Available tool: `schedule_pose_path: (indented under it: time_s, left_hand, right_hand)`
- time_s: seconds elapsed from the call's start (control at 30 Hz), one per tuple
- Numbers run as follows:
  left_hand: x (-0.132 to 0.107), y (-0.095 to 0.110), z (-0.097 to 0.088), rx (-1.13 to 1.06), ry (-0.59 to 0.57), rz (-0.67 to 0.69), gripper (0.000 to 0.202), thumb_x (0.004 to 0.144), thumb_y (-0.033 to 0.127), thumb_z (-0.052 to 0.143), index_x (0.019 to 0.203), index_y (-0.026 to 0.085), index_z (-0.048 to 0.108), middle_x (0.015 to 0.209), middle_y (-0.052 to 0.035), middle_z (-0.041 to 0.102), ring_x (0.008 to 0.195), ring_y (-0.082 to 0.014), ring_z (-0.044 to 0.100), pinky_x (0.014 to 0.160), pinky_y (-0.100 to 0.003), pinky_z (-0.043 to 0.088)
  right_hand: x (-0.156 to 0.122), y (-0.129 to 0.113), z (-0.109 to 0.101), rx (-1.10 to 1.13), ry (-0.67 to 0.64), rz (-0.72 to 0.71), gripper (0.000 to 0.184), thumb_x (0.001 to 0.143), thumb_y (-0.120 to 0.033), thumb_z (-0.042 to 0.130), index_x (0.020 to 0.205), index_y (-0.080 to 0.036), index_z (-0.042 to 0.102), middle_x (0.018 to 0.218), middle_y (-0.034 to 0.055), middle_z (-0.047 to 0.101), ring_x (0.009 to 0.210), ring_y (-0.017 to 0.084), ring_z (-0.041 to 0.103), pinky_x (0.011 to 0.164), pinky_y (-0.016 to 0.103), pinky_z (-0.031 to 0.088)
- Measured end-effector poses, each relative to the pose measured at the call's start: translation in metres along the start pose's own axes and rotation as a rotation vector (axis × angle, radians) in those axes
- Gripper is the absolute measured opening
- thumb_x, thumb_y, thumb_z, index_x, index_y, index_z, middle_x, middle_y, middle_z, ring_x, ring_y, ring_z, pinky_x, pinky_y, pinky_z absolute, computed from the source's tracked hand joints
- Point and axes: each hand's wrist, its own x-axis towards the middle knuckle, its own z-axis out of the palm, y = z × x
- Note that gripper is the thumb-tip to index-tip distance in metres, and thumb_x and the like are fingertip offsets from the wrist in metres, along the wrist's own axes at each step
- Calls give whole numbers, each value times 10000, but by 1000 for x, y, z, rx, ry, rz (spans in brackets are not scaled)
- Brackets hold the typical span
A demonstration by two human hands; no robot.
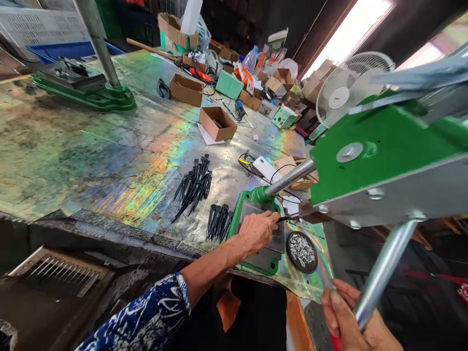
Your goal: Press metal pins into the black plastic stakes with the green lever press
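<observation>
Pinching black spike (pixel 287 219) in left hand (pixel 258 231) above green press base (pixel 256 196); right hand (pixel 351 317) clenched around steel lever (pixel 382 273). Spike seating needed before any lever pull.

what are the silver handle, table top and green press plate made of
The silver handle looks like polished steel tube: bright, smooth shine. The table top seems sheet metal, with an oily rainbow sheen and worn patches. The green press plate looks like painted steel, glossy paint with a bare metal edge.
</observation>
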Motion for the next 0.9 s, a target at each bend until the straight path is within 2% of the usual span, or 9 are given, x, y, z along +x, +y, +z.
schedule_pose_path:
  time_s: [0.1, 0.27, 0.4, 0.57, 0.63, 0.73, 0.83, 0.9]
  left_hand:
    - [1, 1, 0, 6, -13, -9, 232, 905, 304, 411, 1082, 242, 547, 1036, -54, 634, 865, -218, 639, 680, -278, 440]
    - [1, 0, -3, 94, -33, -24, 208, 896, 271, 424, 1058, 221, 543, 1022, -58, 645, 886, -230, 642, 676, -281, 453]
    - [0, 3, -3, 153, 16, -9, 221, 894, 271, 422, 1077, 218, 533, 1033, -65, 645, 890, -253, 643, 671, -308, 468]
    - [-4, 8, -2, 188, 15, -63, 213, 893, 273, 421, 1067, 222, 532, 1029, -56, 640, 878, -236, 646, 673, -296, 471]
    - [-4, 8, -1, 194, 4, -66, 218, 898, 282, 412, 1074, 226, 527, 1029, -54, 637, 874, -228, 646, 675, -290, 470]
    - [-3, 7, 0, 194, 7, -56, 232, 911, 295, 380, 1082, 226, 519, 1034, -57, 632, 876, -227, 644, 683, -297, 470]
    - [-2, 7, 1, 198, 2, -70, 241, 915, 289, 363, 1080, 217, 523, 1038, -68, 627, 876, -224, 643, 689, -302, 472]
    - [-2, 7, 1, 204, -4, -66, 237, 907, 283, 380, 1084, 220, 525, 1046, -68, 625, 884, -223, 641, 689, -302, 473]
  right_hand:
    - [2, 5, 10, -3, 17, -104, 469, 693, -473, 747, 1021, -200, 551, 731, 16, 614, 529, 138, 536, 506, 255, 482]
    - [2, 6, 19, 86, -67, -138, 462, 709, -470, 729, 1013, -179, 540, 724, 12, 587, 519, 147, 522, 460, 268, 462]
    - [3, 2, 15, 125, -103, -174, 457, 695, -485, 733, 970, -170, 547, 722, 10, 592, 524, 143, 528, 464, 265, 467]
    - [2, 4, 5, 104, -122, -127, 515, 640, -503, 759, 973, -159, 568, 661, 4, 603, 490, 149, 532, 411, 255, 449]
    - [2, 8, 6, 107, -84, -126, 520, 637, -490, 763, 996, -162, 578, 672, 7, 614, 490, 150, 542, 413, 251, 455]
    - [4, 14, 13, 128, 27, -225, 490, 654, -507, 743, 967, -171, 570, 686, 11, 614, 538, 159, 569, 472, 252, 485]
    - [7, 18, 20, 65, -13, -306, 459, 720, -525, 683, 968, -166, 542, 613, -2, 587, 503, 155, 540, 468, 254, 474]
    - [7, 17, 20, 47, -36, -291, 463, 725, -532, 675, 967, -163, 535, 600, -2, 586, 487, 156, 530, 442, 254, 460]
